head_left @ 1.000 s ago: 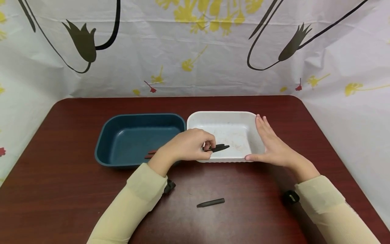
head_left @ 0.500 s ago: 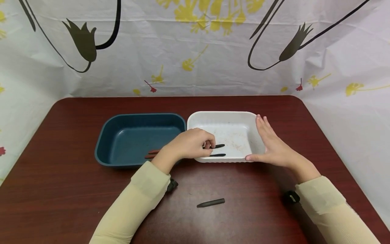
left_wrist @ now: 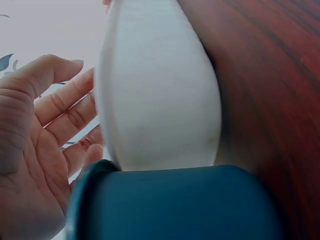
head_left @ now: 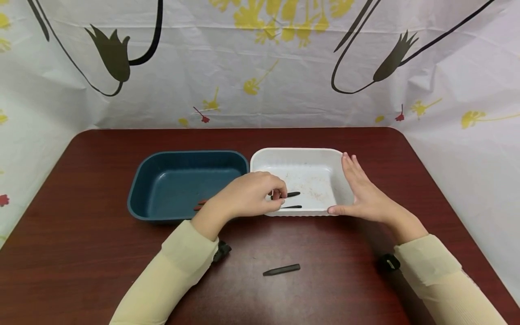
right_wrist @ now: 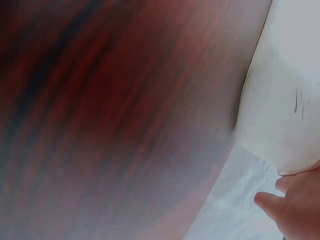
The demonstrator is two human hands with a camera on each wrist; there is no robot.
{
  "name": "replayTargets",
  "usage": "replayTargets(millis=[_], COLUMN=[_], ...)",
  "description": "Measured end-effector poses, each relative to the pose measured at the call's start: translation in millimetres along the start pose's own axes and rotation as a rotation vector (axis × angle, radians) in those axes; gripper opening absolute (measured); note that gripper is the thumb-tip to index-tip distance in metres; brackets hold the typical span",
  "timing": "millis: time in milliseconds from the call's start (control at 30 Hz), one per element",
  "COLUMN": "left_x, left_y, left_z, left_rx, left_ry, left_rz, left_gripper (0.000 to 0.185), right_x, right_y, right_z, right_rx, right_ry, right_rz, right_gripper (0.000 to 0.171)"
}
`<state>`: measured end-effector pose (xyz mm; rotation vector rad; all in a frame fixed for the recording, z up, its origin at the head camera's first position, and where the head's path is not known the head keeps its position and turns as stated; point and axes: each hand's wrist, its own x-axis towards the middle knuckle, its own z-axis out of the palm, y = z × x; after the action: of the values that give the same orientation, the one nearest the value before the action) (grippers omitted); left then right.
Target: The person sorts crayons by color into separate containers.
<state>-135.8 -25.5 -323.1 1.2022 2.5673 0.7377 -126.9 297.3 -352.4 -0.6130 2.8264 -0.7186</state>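
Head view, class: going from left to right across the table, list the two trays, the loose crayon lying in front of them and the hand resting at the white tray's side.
Blue tray → loose black crayon → white tray → right hand, flat against the white tray's right side.

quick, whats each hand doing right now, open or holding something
Left hand: fingers curled over the white tray, pinching a black crayon.
Right hand: open, flat against the white tray's right side, holding nothing.
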Motion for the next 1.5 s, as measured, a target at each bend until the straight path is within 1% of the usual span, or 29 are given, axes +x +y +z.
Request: replayTargets(millis=[267,367,500,600,767,900,1133,1300,1367,1500], left_x=[-13.5,-19.1,-25.8,-29.0,-33.5,-37.5,-40.3,-38.7,-36.9,-32.9], left_y=[14.0,20.5,27.9,32.6,38.7,40.6,38.8,35.2,33.7,31.5], left_z=[-5.5,-5.3,-1.2,3.4,9.1,14.4,27.9,35.4,37.7,43.1], left_rx=[0.072,0.106,0.146,0.164,0.156,0.159,0.157,0.153,0.143,0.108], left_ry=[-0.005,0.0,0.004,-0.01,-0.033,-0.048,-0.11,-0.153,-0.183,-0.274], left_rz=[0.011,0.033,0.082,0.111,0.149,0.18,0.207,0.193,0.176,0.146], left_gripper=[0.013,0.012,0.012,0.014,0.015,0.014,0.012,0.01,0.008,0.011], right_x=[-0.1,0.1,0.5,0.0,-0.3,0.6,0.7,1.0,1.2,0.7], right_y=[-0.7,-0.5,-0.8,-0.4,0.9,1.8,1.3,0.5,0.1,-0.4], right_z=[-0.4,-0.9,-0.6,-0.4,-0.5,0.1,0.2,0.3,0.1,-0.9], right_rx=[0.0,-0.001,0.0,0.003,0.005,0.006,0.003,0.002,0.002,0.002], right_ry=[-0.009,-0.005,-0.001,-0.002,-0.001,-0.004,-0.008,-0.008,-0.009,-0.013], right_rz=[0.004,0.001,0.001,-0.009,-0.024,-0.018,-0.001,0.01,0.012,0.011], right_gripper=[0.131,0.131,0.131,0.13,0.13,0.13,0.13,0.13,0.13,0.13])
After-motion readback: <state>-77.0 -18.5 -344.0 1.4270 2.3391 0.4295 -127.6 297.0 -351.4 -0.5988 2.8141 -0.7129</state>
